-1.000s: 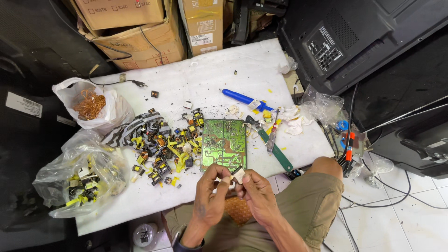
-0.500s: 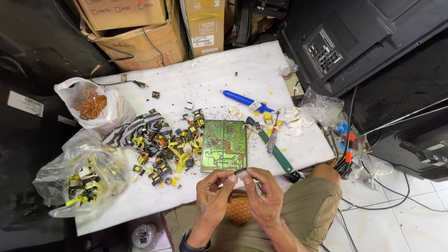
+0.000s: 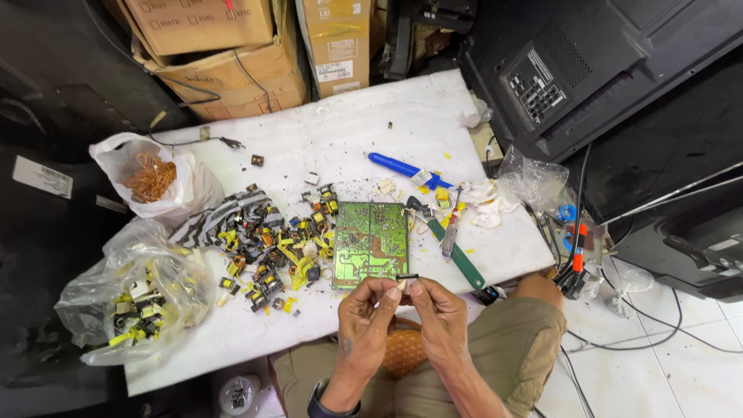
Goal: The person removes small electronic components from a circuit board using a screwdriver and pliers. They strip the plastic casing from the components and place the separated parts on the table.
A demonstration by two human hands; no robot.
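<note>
Left hand: the left hand point(image 3: 364, 310) is curled, thumb and forefinger pressed onto the left end of a small component point(image 3: 405, 280).
Right hand: the right hand point(image 3: 439, 306) is curled, fingertips pinching the right end of the same part.
Small component: a short dark piece with a pale end, held between both hands just above the near edge of the desk point(image 3: 340, 139); details too small to tell.
Circuit board: a green circuit board point(image 3: 371, 243) lies flat on the desk, just beyond the hands.
Loose parts: a heap of black and yellow parts point(image 3: 271, 251) lies left of the board, touching its edge.
Tools: a green-handled tool point(image 3: 458, 262) lies right of the board; a blue-handled tool point(image 3: 402, 169) lies farther back.
Bags: a clear bag of parts point(image 3: 131, 298) sits at the left edge; a white bag of copper wire point(image 3: 151, 176) sits behind it.
</note>
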